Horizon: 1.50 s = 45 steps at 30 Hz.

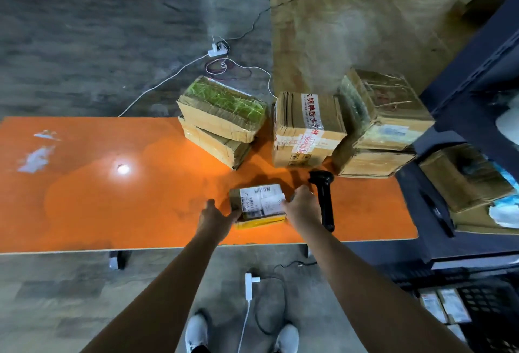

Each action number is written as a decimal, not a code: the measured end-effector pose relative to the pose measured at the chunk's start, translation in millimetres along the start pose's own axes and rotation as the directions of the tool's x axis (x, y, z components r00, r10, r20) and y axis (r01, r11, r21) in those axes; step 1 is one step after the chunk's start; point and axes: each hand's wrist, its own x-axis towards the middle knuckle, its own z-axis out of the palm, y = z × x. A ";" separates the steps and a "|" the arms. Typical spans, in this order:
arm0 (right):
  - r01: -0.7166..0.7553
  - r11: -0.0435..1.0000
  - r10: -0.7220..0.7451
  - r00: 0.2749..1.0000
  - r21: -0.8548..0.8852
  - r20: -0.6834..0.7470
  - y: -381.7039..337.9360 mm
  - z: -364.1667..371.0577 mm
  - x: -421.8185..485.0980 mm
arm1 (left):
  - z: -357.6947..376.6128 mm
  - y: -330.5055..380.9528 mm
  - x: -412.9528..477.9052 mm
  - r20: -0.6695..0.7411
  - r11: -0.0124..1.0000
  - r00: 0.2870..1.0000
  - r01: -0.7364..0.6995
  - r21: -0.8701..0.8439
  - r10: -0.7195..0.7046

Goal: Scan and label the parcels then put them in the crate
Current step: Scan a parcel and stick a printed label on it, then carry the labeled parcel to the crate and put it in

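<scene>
— Where was the small parcel (259, 204) at that moment?

— Between my two hands, on the orange table (84, 198) near its edge closest to me; its white labels faced up, and a yellow side faced me; whether it lay flat on the tabletop or was slightly raised, I could not tell.

— And what were your hands doing?

— My left hand (216, 216) held the parcel's left end, fingers against that side and thumb raised; my right hand (302, 206) was curled round its right end; so both were grasping the same parcel.

— Where was the scanner?

— The black scanner (323, 201) lay on the table just to the right of my right hand, head away from me and handle towards me; neither hand touched it.

— What else was there?

— Beyond my left hand stood a green-wrapped stack (222, 119) of two flat cartons; beyond my right hand sat a box with red-printed tape (307, 128); just right of that, two bigger cartons (384, 122) were stacked; the crate (483, 302), dark and latticed, sat on the floor low to the right of my right forearm, with labelled packets (443, 305) inside it; a white power strip (216, 50) lay on the floor far beyond the table.
</scene>
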 end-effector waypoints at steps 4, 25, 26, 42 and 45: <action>0.081 0.995 -0.087 0.989 0.054 0.122 0.1 1.5 -6.1 | 2.8 -7.7 -9.7 0.155 0.959 0.988 0.031 -0.282 0.014; -0.183 0.690 0.384 0.912 0.700 -0.140 89.3 -39.5 -265.7 | 12.2 2.2 -146.1 0.649 0.768 0.523 -0.622 -0.152 0.552; -0.171 0.661 0.407 0.900 0.730 -0.158 99.5 -39.5 -281.7 | 20.9 1.2 -158.1 0.643 0.722 0.485 -0.673 -0.157 0.593; -0.190 0.374 0.866 0.421 0.908 -0.269 312.3 7.0 -613.3 | 181.7 -107.9 -427.5 0.866 -0.328 -0.161 -0.945 0.004 0.474; -0.161 0.357 0.874 0.404 0.920 -0.269 364.0 15.8 -680.4 | 222.3 -149.7 -494.8 0.887 -0.428 -0.187 -0.904 0.014 0.423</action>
